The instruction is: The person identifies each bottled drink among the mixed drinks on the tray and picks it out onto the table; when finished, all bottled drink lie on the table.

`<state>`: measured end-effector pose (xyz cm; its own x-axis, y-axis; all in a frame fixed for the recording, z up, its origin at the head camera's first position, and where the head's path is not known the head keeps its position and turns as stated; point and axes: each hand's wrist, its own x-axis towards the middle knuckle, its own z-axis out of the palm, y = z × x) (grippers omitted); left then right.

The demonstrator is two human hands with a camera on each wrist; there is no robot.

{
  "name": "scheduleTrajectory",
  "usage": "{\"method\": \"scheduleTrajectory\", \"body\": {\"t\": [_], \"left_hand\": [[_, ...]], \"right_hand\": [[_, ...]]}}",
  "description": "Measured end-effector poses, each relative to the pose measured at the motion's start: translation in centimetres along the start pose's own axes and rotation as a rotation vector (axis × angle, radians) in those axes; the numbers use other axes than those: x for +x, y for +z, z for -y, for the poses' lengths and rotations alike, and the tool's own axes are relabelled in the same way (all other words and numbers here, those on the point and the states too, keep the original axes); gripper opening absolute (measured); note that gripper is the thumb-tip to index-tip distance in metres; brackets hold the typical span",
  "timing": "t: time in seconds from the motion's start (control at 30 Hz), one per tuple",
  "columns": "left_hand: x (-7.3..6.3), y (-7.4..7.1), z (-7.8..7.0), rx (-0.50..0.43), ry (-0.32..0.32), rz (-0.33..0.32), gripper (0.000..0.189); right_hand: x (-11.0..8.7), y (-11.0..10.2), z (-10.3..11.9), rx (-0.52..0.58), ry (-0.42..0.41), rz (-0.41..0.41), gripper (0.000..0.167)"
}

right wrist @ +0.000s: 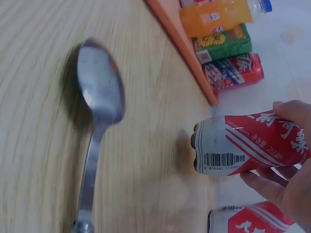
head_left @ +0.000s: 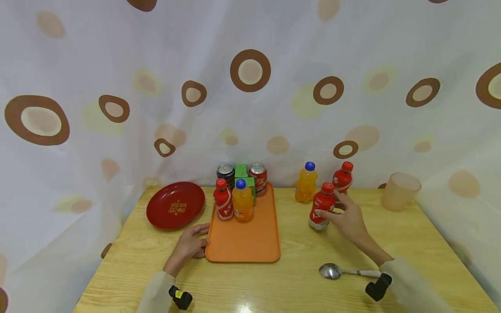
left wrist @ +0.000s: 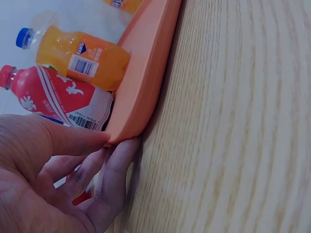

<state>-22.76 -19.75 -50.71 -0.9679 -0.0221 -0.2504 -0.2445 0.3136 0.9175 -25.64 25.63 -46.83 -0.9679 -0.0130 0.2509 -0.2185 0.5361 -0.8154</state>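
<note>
My left hand point(head_left: 188, 244) pinches the near left edge of an orange tray point(head_left: 248, 243), thumb on the rim and fingers under it in the left wrist view. On the tray stand a red-capped bottle point(head_left: 223, 201), a blue-capped orange soda bottle point(head_left: 242, 203), green cartons point(head_left: 240, 171), a dark can point(head_left: 225, 173) and a red can point(head_left: 258, 179). To the right of the tray, my right hand point(head_left: 352, 219) grips a red drink bottle point(head_left: 322, 208), slightly tilted. Its base point(right wrist: 206, 145) shows close over the table in the right wrist view.
Behind the held bottle stand another orange soda bottle point(head_left: 306, 184) and a second red bottle point(head_left: 342, 177). A translucent cup point(head_left: 400, 191) is at the far right. A metal spoon point(head_left: 332, 271) lies near my right sleeve. A red plate point(head_left: 176, 206) sits left of the tray.
</note>
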Motion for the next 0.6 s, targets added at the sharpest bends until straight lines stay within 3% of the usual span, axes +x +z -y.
{"method": "scheduleTrajectory", "body": {"t": [0.17,0.4,0.6], "left_hand": [[0.3,0.3,-0.5,-0.007,0.030,-0.004,0.050],[0.4,0.7,-0.6,-0.031,0.019,0.016,0.049],[-0.2,0.2,0.0,-0.031,-0.007,-0.015,0.049]], "right_hand": [[0.3,-1.7,-1.3,-0.043,0.007,-0.015,0.083],[-0.2,-4.8,-4.1,-0.124,-0.027,-0.076,0.078],[0.4,-5.4,-5.3,-0.103,-0.043,-0.062,0.080]]}}
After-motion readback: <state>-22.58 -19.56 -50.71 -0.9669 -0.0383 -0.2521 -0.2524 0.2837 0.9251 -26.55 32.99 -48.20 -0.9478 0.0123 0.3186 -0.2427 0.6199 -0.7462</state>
